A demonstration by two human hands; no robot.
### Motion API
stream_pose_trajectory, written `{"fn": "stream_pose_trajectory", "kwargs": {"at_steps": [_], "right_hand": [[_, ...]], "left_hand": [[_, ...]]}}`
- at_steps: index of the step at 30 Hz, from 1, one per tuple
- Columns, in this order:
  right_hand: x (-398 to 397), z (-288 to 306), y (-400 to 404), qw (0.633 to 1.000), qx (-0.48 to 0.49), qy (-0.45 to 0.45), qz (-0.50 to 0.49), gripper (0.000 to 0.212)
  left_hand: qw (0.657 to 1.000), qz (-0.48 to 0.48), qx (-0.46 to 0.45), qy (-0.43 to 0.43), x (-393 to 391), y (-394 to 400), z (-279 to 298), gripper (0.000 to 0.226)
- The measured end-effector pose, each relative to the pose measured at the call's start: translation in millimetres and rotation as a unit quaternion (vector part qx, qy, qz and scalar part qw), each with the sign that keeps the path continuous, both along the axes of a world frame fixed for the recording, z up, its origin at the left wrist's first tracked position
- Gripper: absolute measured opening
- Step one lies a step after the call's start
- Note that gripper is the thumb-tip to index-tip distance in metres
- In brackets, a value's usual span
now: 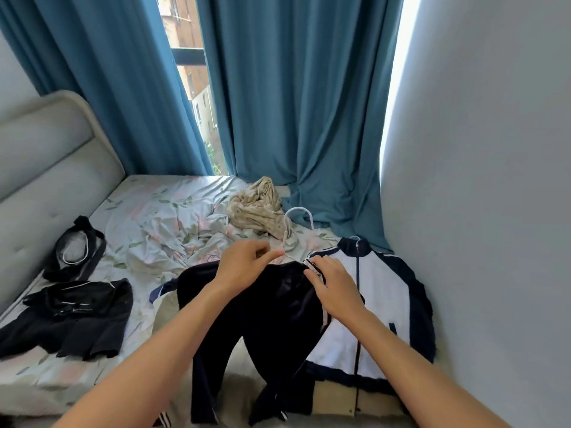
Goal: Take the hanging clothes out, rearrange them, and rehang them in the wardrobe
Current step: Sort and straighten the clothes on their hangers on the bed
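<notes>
- A bed (77, 387) with a leaf-printed sheet is seen against teal curtains (309, 103), a padded headboard (46, 168) along its left edge and a plain wall at its right edge.
- Dark trousers (262, 329) are laid flat near the bed's front edge, waistband towards the curtains and legs trailing off the front — a position that appears chosen so the waist can be worked on a steady surface.
- A white hanger (295, 223) is seen at the waistband, its hook rising just beyond it; the bar is mostly hidden by cloth.
- The left hand (244, 264) is held at the waistband with its fingers narrowed into a pinch on the hanger's thin neck, seemingly to steady it.
- The right hand (333, 285) is placed on the striped right side of the waist, fingers curled round the fabric edge — probably so the cloth can be fitted to the hanger.
- A white and navy jacket (380, 304) is spread by the bed's right edge, partly under the trousers, apparently already on its own hanger.
- More dark garments (77, 316) are set along the left edge, and a beige bundle (259, 208) is left near the far edge.
</notes>
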State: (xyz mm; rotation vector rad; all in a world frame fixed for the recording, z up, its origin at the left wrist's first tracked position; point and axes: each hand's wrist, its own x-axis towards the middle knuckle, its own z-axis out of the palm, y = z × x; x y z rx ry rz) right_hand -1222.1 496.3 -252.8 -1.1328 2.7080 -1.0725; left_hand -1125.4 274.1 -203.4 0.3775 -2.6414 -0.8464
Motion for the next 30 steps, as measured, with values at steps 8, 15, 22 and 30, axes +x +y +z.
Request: {"fn": "stream_pose_trajectory", "kwargs": {"at_steps": [8,15,22,30], "right_hand": [[-6,48,-32,0.999,-0.038,0.014,-0.023,0.028],[16,90,-98,0.987,-0.142,-0.071,0.007,0.026],[31,112,-150,0.959,-0.230,-0.129,-0.106,0.032],[20,117,-158,0.944,-0.200,-0.194,-0.176,0.031]], "left_hand": [[0.998,-0.029,0.049,0.018,7,-18,32,0.037],[0.992,-0.073,0.107,-0.007,16,-39,24,0.021],[0.985,-0.089,0.150,0.001,15,-41,3,0.020],[0.972,-0.079,0.219,-0.023,20,-73,-5,0.022]]}}
